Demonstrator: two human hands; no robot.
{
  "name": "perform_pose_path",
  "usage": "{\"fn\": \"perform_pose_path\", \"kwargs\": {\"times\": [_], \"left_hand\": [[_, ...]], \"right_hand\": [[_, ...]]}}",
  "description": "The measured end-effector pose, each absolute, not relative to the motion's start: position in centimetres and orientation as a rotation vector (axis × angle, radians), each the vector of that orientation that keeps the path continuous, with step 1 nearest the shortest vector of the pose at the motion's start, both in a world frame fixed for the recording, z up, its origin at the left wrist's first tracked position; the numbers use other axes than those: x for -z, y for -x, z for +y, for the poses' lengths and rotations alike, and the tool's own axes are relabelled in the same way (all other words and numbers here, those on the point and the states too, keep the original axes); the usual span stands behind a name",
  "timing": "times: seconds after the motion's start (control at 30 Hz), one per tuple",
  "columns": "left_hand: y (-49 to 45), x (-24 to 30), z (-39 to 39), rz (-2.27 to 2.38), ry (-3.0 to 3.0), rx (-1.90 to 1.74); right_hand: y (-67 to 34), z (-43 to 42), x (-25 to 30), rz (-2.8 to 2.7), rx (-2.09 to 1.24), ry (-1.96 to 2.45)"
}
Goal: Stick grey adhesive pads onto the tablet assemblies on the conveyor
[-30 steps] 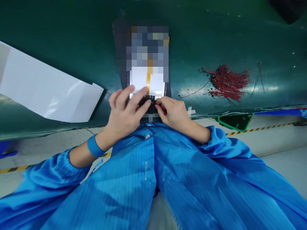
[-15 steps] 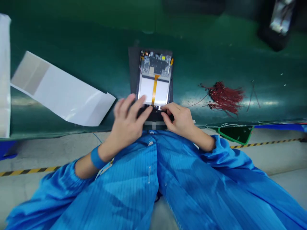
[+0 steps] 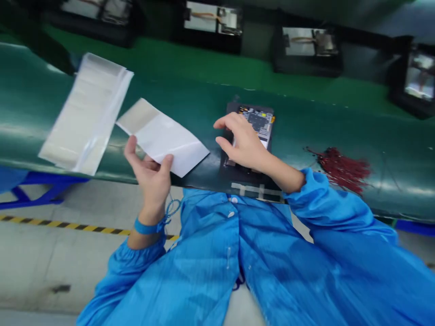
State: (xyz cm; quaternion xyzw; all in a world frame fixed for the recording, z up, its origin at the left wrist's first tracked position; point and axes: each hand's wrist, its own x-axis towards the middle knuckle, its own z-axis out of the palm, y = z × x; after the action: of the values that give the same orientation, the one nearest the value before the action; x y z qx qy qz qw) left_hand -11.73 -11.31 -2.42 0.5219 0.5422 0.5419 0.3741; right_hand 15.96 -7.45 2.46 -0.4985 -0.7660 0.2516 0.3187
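My left hand [image 3: 149, 174] is at the near edge of a white sheet [image 3: 166, 133] with a greyish band at its far end. The thumb lies at the edge, with some fingers partly hidden by the sheet, which the hand grips. My right hand [image 3: 243, 140] hovers over an opened tablet-like device, thumb and forefinger apart and nothing between them. The device's circuit board [image 3: 260, 122] and part of a bright white area show past the hand. Beneath the device lies a dark pad [image 3: 233, 107]; much of the device is covered by my hand and forearm.
A stack of pale sheets [image 3: 86, 115] lies at left. A bundle of dark red wires [image 3: 343, 170] rests right of my forearm. Several black trays with devices, one a dark tray [image 3: 307, 65], line the back. Pale tape strips [image 3: 254, 189] mark the green table's front edge.
My left hand has left the device and moved left to the white sheet. The right hand has lifted from the device's near end and opened above it. The view has shifted left and back.
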Motion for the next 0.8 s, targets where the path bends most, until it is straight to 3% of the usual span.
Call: {"fn": "perform_pose_path", "kwargs": {"times": [0.17,0.27,0.33,0.5,0.67,0.8], "left_hand": [[11.1,-0.5,-12.5,1.299,-1.436,-1.379],[12.3,-0.4,-11.9,1.228,-1.396,-1.411],[13.3,-0.1,-11.2,1.286,-1.4,-1.489],[13.8,-1.2,-11.9,1.293,-1.702,-1.364],[13.4,-2.5,-13.6,1.156,-1.781,-1.356],[13.8,-2.5,-13.3,1.13,-1.648,-1.383]], "right_hand": [[-11.0,-6.2,-1.9,-1.753,-1.293,1.047],[-9.8,-8.3,-2.3,-1.74,-1.412,0.94],[-9.8,-9.6,-2.6,-1.866,-1.313,0.927],[-10.6,-9.0,-4.3,-1.903,-0.698,1.006],[-10.3,-7.9,-5.9,-2.017,-0.908,0.886],[-9.8,-9.8,-5.9,-2.055,-0.739,0.825]]}}
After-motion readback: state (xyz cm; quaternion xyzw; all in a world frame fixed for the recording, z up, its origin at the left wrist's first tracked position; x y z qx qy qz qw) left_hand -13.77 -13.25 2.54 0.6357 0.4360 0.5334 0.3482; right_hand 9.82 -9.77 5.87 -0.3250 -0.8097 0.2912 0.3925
